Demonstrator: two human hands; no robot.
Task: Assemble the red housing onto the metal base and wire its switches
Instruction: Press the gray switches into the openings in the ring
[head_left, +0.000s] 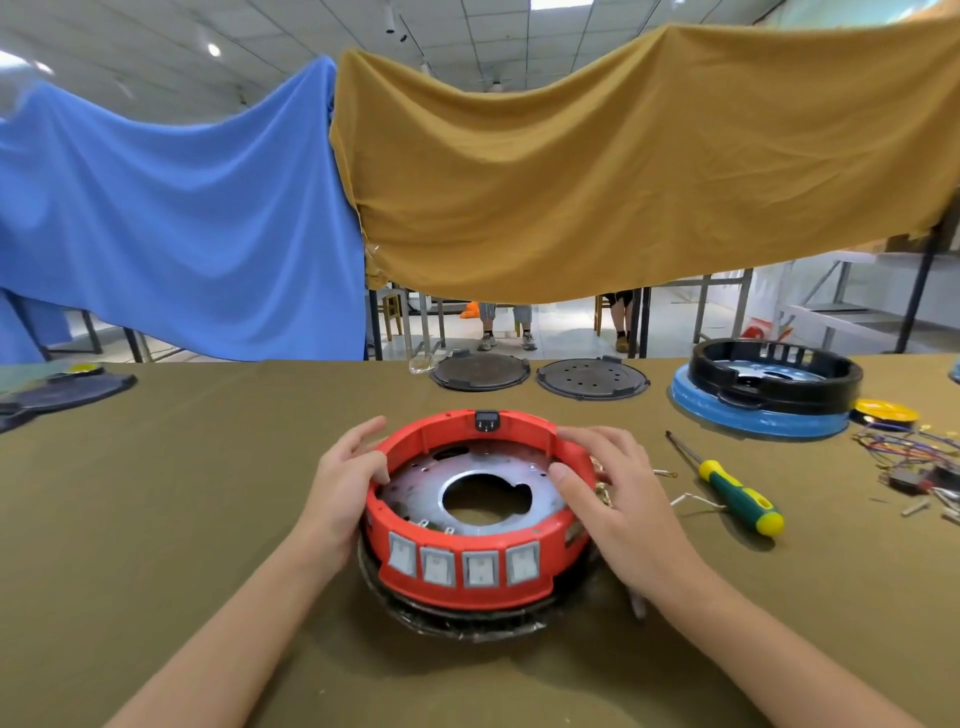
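Nearest me, my left hand (340, 493) and right hand (618, 493) gripped opposite sides of the red housing (467, 593), thumbs hooked inside its rim. It sat over the metal base (410, 486), a screwdriver (737, 493) lying to its right.

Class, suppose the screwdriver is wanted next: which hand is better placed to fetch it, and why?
Right. The screwdriver lies just beyond the right hand; the left hand holds the opposite rim of the red housing.
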